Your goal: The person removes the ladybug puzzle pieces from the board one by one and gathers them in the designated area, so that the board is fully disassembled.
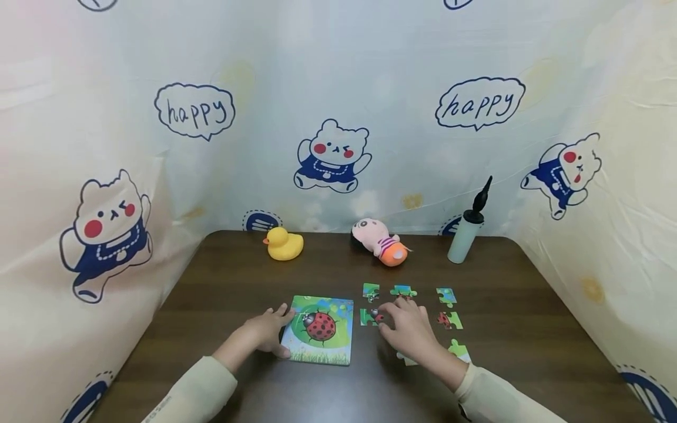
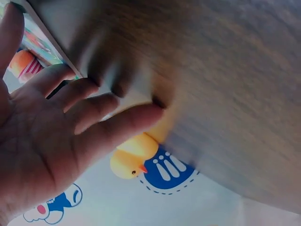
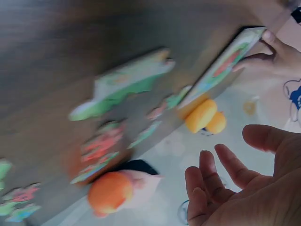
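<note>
A square puzzle board (image 1: 319, 329) with a ladybug picture lies flat on the dark wooden table. At its left edge rests my left hand (image 1: 267, 332), thumb by the near corner and fingers stretched out, as the left wrist view shows. My right hand (image 1: 409, 329) hovers among loose jigsaw pieces to the board's right. In the right wrist view its fingers (image 3: 230, 165) are loosely bent with nothing between them. Nearest to its fingertips is a green piece with a ladybug part (image 1: 367, 317). A pale-edged piece (image 1: 406, 360) is partly hidden under that forearm.
More pieces lie around the right hand: a corner piece (image 1: 371, 291), a blue-green one (image 1: 403, 290), a red one (image 1: 449, 320) and a green one (image 1: 459, 351). Along the back stand a yellow duck (image 1: 284, 244), a plush doll (image 1: 378, 239) and a pale bottle (image 1: 465, 238).
</note>
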The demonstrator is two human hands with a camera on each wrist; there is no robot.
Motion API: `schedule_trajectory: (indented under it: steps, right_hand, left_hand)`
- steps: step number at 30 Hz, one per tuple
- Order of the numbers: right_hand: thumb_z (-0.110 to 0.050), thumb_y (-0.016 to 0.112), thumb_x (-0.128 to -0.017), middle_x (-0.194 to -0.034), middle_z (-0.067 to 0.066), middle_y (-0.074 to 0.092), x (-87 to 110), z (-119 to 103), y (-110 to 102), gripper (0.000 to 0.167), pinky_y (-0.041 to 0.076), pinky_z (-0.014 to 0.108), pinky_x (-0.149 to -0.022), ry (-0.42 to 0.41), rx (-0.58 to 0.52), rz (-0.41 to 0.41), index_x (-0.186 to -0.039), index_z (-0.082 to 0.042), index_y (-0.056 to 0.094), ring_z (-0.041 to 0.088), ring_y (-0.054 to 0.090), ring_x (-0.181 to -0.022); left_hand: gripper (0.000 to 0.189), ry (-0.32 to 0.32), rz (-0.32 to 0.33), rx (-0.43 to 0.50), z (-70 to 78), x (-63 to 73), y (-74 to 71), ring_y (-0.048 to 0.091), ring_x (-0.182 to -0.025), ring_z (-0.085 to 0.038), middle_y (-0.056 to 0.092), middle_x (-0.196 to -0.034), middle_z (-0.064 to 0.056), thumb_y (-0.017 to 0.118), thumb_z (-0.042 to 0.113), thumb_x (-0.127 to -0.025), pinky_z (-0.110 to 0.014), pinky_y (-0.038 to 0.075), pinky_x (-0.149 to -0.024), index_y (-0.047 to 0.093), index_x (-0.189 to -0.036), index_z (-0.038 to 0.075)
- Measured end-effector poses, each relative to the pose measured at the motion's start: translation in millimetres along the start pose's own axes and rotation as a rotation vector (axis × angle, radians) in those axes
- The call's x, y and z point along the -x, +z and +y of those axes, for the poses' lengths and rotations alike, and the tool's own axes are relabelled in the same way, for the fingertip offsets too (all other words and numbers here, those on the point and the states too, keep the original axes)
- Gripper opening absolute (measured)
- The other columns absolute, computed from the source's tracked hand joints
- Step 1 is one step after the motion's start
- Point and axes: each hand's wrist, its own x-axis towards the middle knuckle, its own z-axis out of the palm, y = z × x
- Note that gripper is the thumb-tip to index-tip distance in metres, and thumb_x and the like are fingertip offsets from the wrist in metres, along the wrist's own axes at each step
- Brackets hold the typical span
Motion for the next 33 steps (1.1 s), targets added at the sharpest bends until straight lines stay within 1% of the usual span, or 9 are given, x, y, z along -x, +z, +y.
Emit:
schedule_trajectory:
  steps: [3,6,9,12,18,21,24,30,33]
  right_hand:
    - [-0.025,0.072,-0.079,-0.084,-0.003,0.055,-3.5,-13,3,0.022,0.03,0.034,-0.069,-0.049,-0.009,0.006,-0.1,-0.02,0.069,0.015,0.045,-0.079]
    - [-0.025,0.071,-0.08,-0.085,-0.003,0.055,-5.3,-21,8,0.02,0.032,0.035,-0.071,-0.054,-0.01,-0.003,-0.099,-0.022,0.069,0.014,0.045,-0.08]
    - [-0.025,0.07,-0.08,-0.089,-0.002,0.057,-7.7,-29,14,0.02,0.032,0.036,-0.071,-0.064,-0.02,-0.022,-0.099,-0.021,0.07,0.016,0.046,-0.082]
    - [-0.025,0.07,-0.081,-0.092,0.0,0.058,-12.6,-38,19,0.02,0.031,0.034,-0.07,-0.107,-0.031,-0.021,-0.1,-0.019,0.07,0.017,0.047,-0.083]
    - [-0.024,0.07,-0.08,-0.084,-0.004,0.054,-25.6,-58,25,0.019,0.03,0.032,-0.068,-0.19,-0.028,-0.006,-0.098,-0.019,0.071,0.015,0.046,-0.079]
    - [-0.023,0.069,-0.08,-0.086,-0.004,0.055,-29.8,-67,30,0.019,0.03,0.032,-0.069,-0.208,-0.028,-0.022,-0.099,-0.019,0.071,0.015,0.045,-0.08]
    - [-0.024,0.07,-0.081,-0.087,-0.003,0.056,-33.4,-78,38,0.019,0.029,0.031,-0.067,-0.225,-0.037,-0.038,-0.099,-0.019,0.072,0.015,0.044,-0.078]
    - [-0.029,0.071,-0.08,-0.085,-0.005,0.056,-43.7,-99,62,0.02,0.031,0.03,-0.066,-0.298,0.011,-0.056,-0.097,-0.019,0.074,0.013,0.043,-0.075]
    - [-0.032,0.071,-0.08,-0.083,-0.006,0.055,-49.6,-107,72,0.019,0.03,0.029,-0.066,-0.317,0.04,-0.067,-0.096,-0.022,0.074,0.013,0.043,-0.074]
  left_hand:
    - [0.094,0.006,0.011,-0.032,-2.7,3.4,7.0,0.014,-0.142,-0.038,0.023,-0.154,-0.014,0.079,0.043,-0.07,-0.067,0.027,-0.099,0.034,-0.147,0.013]
    - [0.094,0.038,0.009,-0.041,-5.9,2.1,13.6,0.01,-0.143,-0.037,0.022,-0.155,-0.015,0.076,0.048,-0.071,-0.067,0.023,-0.102,0.033,-0.147,0.016]
    - [0.094,0.048,-0.007,-0.025,-10.5,0.7,17.1,0.01,-0.143,-0.037,0.02,-0.155,-0.015,0.074,0.052,-0.071,-0.067,0.021,-0.102,0.031,-0.148,0.018]
    - [0.095,0.043,-0.02,-0.004,-16.6,0.6,16.4,0.01,-0.143,-0.038,0.018,-0.156,-0.014,0.073,0.053,-0.072,-0.07,0.019,-0.101,0.03,-0.149,0.02]
    - [0.098,0.056,-0.035,0.008,-26.7,2.3,8.7,0.011,-0.142,-0.039,0.015,-0.157,-0.012,0.072,0.057,-0.071,-0.068,0.02,-0.102,0.027,-0.15,0.02]
    - [0.101,0.057,-0.037,0.02,-26.3,3.6,7.7,0.012,-0.142,-0.039,0.014,-0.157,-0.012,0.075,0.056,-0.069,-0.066,0.02,-0.103,0.027,-0.15,0.02]
    - [0.101,0.049,-0.035,0.02,-25.2,5.1,6.8,0.014,-0.142,-0.038,0.014,-0.157,-0.012,0.076,0.054,-0.068,-0.066,0.021,-0.103,0.027,-0.15,0.02]
    - [0.099,0.04,-0.015,-0.002,-25.5,6.1,7.4,0.015,-0.142,-0.036,0.016,-0.157,-0.01,0.075,0.055,-0.068,-0.064,0.024,-0.103,0.029,-0.149,0.022]
    - [0.1,0.043,-0.002,-0.007,-26.5,4.9,8.1,0.015,-0.142,-0.035,0.016,-0.157,-0.01,0.075,0.055,-0.067,-0.063,0.024,-0.103,0.029,-0.149,0.022]
